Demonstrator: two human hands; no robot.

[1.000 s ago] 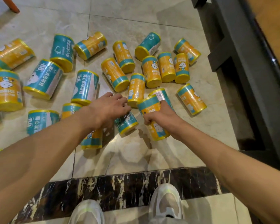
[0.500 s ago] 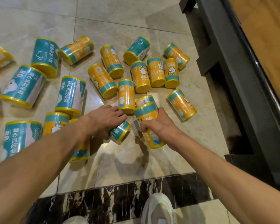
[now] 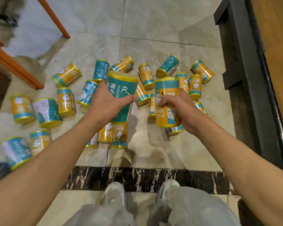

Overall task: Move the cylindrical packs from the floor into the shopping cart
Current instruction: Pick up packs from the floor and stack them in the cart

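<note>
Home interior: marble floor (image 3: pixel 153 30), chair legs (image 3: pixel 52 15).

Two bare forearms reach in from the lower corners of the view, with no sleeves, watch, bracelet or rings visible on either. The bare left hand (image 3: pixel 109 101) and the bare right hand (image 3: pixel 180 110) wear no gloves. Below them, the person wears loose light grey trousers (image 3: pixel 183 207) of a soft, slightly creased fabric, blurred at the bottom edge. Two pale off-white sneakers (image 3: pixel 115 194) with rounded toes poke out from the trouser legs; the one on the right shows a faint yellow-green tint at its toe.
</note>
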